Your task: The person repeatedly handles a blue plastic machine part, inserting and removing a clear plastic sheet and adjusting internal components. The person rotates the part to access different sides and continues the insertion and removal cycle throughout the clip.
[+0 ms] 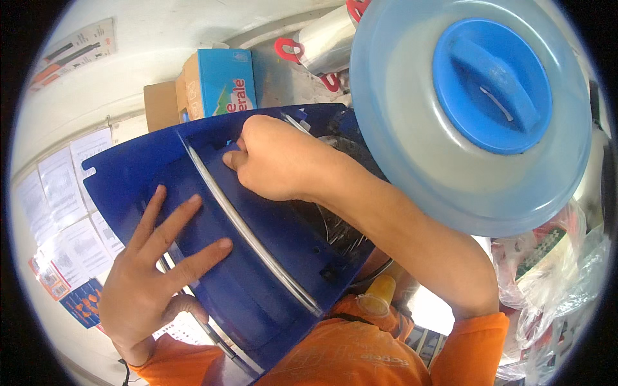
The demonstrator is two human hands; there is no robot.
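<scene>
Main risk, as I judge it: the large dark blue curved plastic panel with a chrome strip across it [257, 257] is held up against the body, propped only by two bare hands, so it could slip or tip toward the big pale blue translucent water jug with a bright blue cap [473, 116] just right of the panel. The right hand's fingertips sit at an edge or slot in the panel and could get pinched there. Left hand [151, 270]: fingers spread wide, palm flat, pressed on the panel's lower left face, gripping nothing. Right hand [277, 161]: fingers curled into a loose fist on the panel's upper middle, thumb tucked at a ridge; can't tell if it pinches anything. A blue cardboard box [225, 80] stands just above the panel's top edge. Clear plastic bags [547, 270] lie well right of the panel, below the jug.
</scene>
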